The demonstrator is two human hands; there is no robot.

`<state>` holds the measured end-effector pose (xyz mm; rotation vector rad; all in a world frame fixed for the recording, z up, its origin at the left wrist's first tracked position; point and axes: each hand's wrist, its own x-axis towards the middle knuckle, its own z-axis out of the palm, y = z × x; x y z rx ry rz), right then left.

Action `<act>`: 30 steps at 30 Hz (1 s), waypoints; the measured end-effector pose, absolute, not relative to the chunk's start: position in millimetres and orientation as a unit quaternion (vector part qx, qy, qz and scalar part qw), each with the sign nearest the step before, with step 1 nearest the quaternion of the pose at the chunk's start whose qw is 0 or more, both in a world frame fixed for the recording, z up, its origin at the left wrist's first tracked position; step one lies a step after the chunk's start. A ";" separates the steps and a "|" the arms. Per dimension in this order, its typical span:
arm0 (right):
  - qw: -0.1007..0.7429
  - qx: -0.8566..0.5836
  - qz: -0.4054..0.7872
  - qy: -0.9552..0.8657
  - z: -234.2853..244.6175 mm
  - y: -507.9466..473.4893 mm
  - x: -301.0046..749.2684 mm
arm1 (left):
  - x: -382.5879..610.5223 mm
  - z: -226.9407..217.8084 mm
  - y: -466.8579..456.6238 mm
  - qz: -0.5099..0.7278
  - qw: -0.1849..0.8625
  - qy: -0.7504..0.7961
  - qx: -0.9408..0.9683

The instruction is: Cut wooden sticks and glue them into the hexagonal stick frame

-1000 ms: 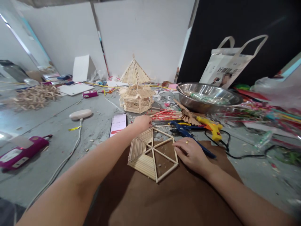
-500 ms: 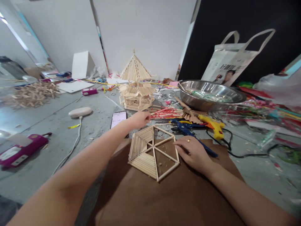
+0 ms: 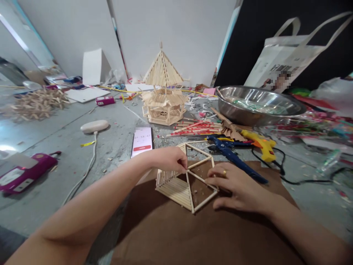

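A six-sided frame of thin wooden sticks (image 3: 204,201) lies on brown paper, its spokes meeting in the middle. Stick rows fill the left sections (image 3: 176,191); the right ones show bare paper between the spokes. My left hand (image 3: 173,159) is over the frame's centre, fingertips pinched together near the hub. Whatever may be between those fingertips is too small or hidden to make out. At the frame's right corner is my right hand (image 3: 234,186), thumb and fingers apart, fingertips close to or touching the rim. It wears a ring.
Behind the frame stand a stick pavilion model (image 3: 164,105) and a phone (image 3: 142,140) showing a timer. Red-tipped sticks (image 3: 195,127), a blue-handled cutter (image 3: 234,158), a yellow glue gun (image 3: 261,145) with its cord, and a metal basin (image 3: 259,106) are to the right. Brown paper (image 3: 165,232) lies underneath.
My left hand has moved from beyond the frame's far edge to its centre. My right hand has loosened from the right rim, thumb now spread away. The camera view has shifted slightly.
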<state>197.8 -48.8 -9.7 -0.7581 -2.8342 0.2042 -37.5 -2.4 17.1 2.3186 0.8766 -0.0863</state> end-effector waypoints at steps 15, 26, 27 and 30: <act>0.141 -0.271 0.024 -0.952 -33.1 -34.6 211.9 | -26.0 4.1 -6.2 -0.035 0.287 0.407 0.867; 0.145 -0.278 0.026 -0.949 -32.6 -35.5 210.6 | -21.9 1.8 -10.3 -0.037 0.308 0.427 0.849; 0.146 -0.278 0.025 -0.949 -32.5 -35.7 210.6 | -21.9 1.5 -10.6 -0.037 0.312 0.426 0.848; 0.147 -0.276 0.026 -0.949 -32.7 -35.8 211.0 | -21.8 1.0 -11.0 -0.036 0.303 0.425 0.852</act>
